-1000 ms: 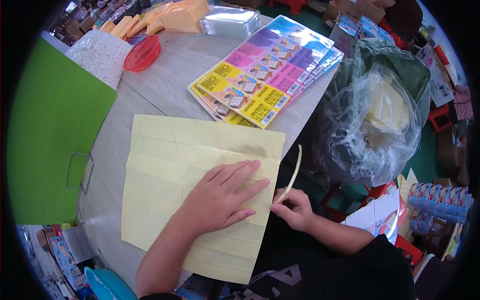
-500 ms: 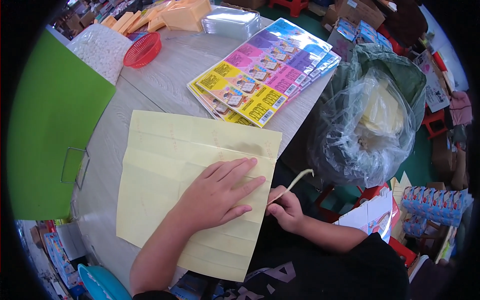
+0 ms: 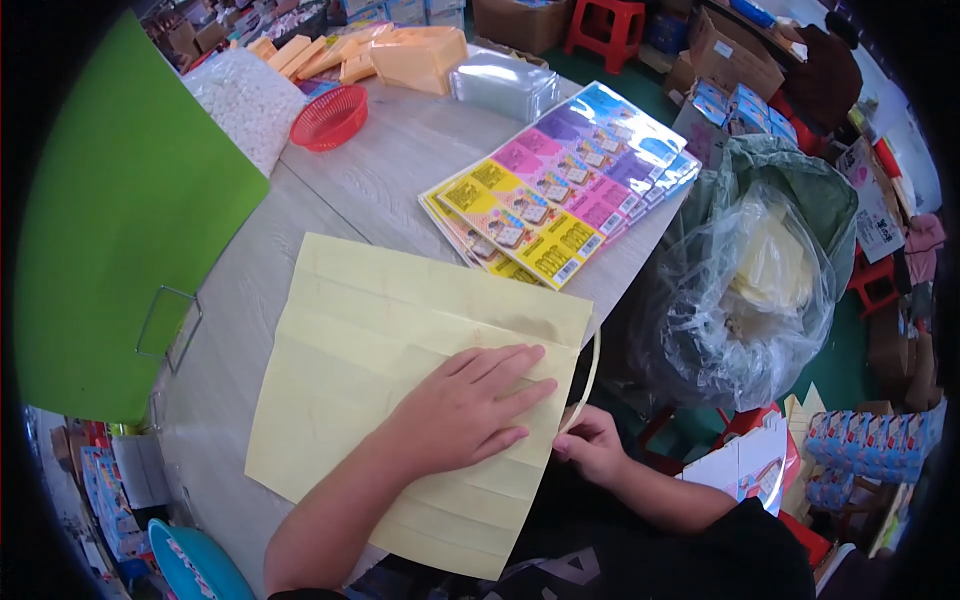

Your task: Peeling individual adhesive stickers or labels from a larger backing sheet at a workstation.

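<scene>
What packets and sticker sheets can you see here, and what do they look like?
Colourful printed sheets: fanned stack on the table's far right, with yellow, pink, purple and blue bands.
Clear plastic packet: shiny, at the table's far edge.
Orange packets: flat pile beside the clear one.
Blue patterned box: on the floor, far right.
Pale yellow sheet: under the left hand; the right hand pinches a strip at its edge.

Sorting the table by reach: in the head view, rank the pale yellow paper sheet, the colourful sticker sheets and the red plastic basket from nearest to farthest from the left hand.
1. Pale yellow paper sheet: under the left hand.
2. Colourful sticker sheets: beyond, right.
3. Red plastic basket: far side, left.
</scene>
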Motion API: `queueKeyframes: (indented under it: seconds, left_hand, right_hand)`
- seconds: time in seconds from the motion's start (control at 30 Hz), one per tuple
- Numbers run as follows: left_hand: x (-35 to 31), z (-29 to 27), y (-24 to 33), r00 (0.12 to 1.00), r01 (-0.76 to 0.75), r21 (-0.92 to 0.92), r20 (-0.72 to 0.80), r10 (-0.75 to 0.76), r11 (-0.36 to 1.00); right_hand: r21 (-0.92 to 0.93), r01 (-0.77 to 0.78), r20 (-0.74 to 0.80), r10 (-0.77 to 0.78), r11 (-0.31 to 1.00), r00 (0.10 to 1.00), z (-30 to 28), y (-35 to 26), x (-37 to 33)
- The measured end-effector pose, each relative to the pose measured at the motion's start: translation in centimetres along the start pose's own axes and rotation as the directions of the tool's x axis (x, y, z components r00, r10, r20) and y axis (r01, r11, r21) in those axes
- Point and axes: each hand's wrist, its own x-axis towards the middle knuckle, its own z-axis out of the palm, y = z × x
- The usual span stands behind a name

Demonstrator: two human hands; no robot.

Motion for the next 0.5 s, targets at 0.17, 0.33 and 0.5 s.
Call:
queueKeyframes:
  seconds: [0.17,0.33,0.5]
  left_hand:
    - [-0.1,0.6,-1.0,1.0,0.0,-0.021,-0.017,0.0,1.0]
    - [-0.3,0.4,-0.4,1.0,0.012,-0.022,-0.022,-0.012,1.0]
    - [-0.2,0.3,-0.5,0.999,0.048,0.015,-0.022,-0.048,0.999]
  right_hand:
    - [-0.224,0.213,0.061,-0.204,0.951,0.977,0.1,-0.4,1.0]
    - [-0.472,0.425,0.153,-0.404,0.772,0.902,0.2,-0.5,0.9]
    - [-0.528,0.504,0.227,-0.458,0.684,0.86,-0.2,0.1,1.4]
